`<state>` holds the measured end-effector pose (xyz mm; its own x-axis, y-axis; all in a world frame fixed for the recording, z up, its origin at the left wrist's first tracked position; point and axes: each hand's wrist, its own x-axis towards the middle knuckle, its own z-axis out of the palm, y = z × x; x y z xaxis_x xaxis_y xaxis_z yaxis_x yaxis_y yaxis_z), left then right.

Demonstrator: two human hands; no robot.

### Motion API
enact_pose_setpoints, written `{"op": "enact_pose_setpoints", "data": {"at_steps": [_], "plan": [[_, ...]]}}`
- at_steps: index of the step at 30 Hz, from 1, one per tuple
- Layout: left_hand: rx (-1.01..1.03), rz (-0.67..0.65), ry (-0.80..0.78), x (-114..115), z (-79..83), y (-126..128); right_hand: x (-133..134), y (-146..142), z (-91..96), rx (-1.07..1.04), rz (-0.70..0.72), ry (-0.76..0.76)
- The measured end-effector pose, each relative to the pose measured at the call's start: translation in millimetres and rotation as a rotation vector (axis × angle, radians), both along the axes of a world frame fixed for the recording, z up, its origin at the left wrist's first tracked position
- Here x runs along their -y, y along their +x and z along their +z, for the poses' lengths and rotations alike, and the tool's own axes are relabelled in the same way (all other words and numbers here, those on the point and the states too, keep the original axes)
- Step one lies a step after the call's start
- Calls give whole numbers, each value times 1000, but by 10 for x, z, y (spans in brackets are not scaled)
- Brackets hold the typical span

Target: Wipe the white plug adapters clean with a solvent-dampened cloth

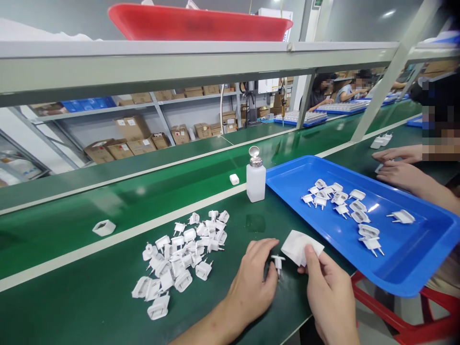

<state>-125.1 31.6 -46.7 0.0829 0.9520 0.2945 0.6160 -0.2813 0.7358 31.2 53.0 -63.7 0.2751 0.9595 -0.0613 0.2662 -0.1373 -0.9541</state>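
My left hand (253,275) is curved on the green bench, with a gap between forefinger and thumb. Right by its thumb tip is a small white plug piece (278,262); I cannot tell whether the thumb touches it. Between thumb and fingers of my right hand (328,287), a folded white cloth (300,247) is pinched, close to that plug piece. To the left lies a loose heap of white two-pin plug pieces (183,254). More plug pieces (339,197) lie scattered in the blue tray (402,244) on the right.
Behind my hands stands a white pump bottle (256,182) with its metal lid up. Two white parts, a hollow housing (104,228) and a small block (234,179), lie past the pale strip. Another person's hands (402,165) are at the right. A shelf beam (201,67) crosses overhead.
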Motion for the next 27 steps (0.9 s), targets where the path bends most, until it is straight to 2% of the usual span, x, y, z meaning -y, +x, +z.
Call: {"op": "enact_pose_setpoints", "data": {"at_steps": [4, 7, 9, 11, 13, 16, 20, 23, 27], "plan": [[22, -70, 11, 9, 12, -50, 42, 121, 52, 287, 36, 46], [5, -117, -42, 18, 38, -112, 41, 170, 34, 377, 43, 144], [-11, -194, -76, 22, 59, -131, 24, 229, 14, 428, 54, 215], [-34, -270, -79, 27, 68, -123, 11, 310, 8, 478, 68, 263], [-72, -287, -57, 35, 54, -95, 16, 388, 25, 516, 97, 284], [-160, -184, 7, 60, -11, -44, 51, 427, 76, 497, 161, 259], [-222, -84, 78, 90, -79, -20, 105, 313, 109, 374, 225, 200], [-178, -49, 22, 89, -45, -41, 126, 218, 68, 301, 282, 125], [-85, 159, -91, 65, 18, -105, 124, 211, -6, 269, 314, 33]]}}
